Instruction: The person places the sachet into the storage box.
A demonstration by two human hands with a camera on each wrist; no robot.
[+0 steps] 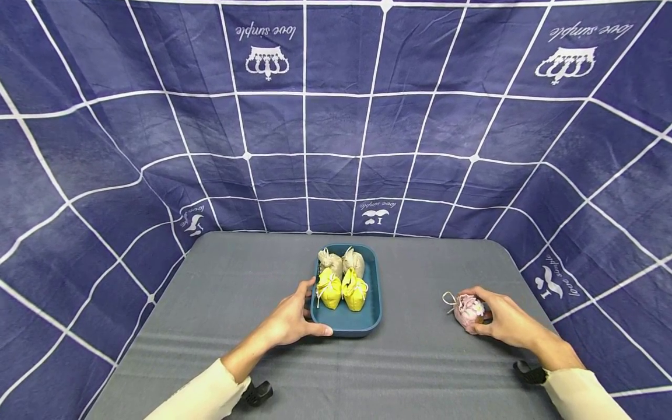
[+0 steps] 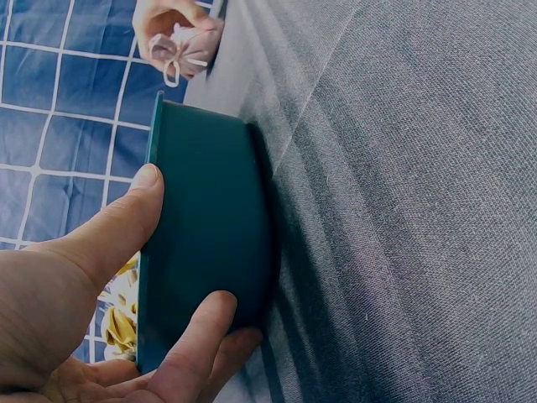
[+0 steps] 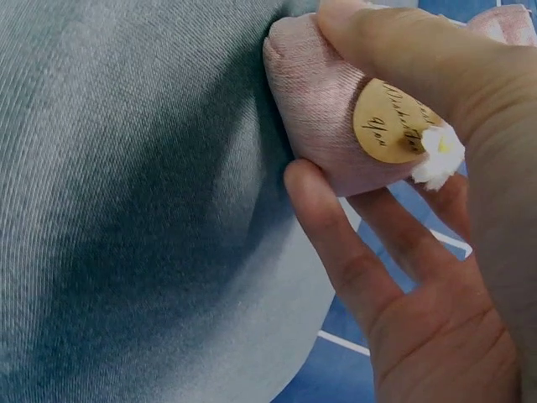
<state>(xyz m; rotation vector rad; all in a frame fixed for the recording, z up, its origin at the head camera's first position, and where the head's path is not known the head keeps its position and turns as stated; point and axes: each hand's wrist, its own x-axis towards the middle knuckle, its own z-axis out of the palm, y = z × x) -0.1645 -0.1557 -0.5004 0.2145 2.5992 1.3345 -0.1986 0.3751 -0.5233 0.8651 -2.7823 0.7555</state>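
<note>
My left hand (image 1: 291, 318) holds the near left corner of a teal plastic tub (image 1: 374, 319), thumb on the front rim and fingers along the left side. In the left wrist view the fingertips lie against the tub's outer wall (image 2: 210, 193). Inside it sit two beige drawstring pouches (image 1: 354, 262) behind two yellow drawstring pouches (image 1: 354, 294). Off to the right, my right hand (image 1: 506, 319) grips a pink drawstring pouch (image 1: 464, 312) between thumb and fingers, low at the table. A round gold tag (image 3: 388, 126) and a small white flower (image 3: 439, 158) show on this pouch.
A grey cloth covers the table (image 1: 236, 274), with creases along its front. Blue sheeting with white grid lines (image 1: 336, 128) hangs behind and on both sides. Both forearms wear pale sleeves (image 1: 202, 396) and black wrist straps.
</note>
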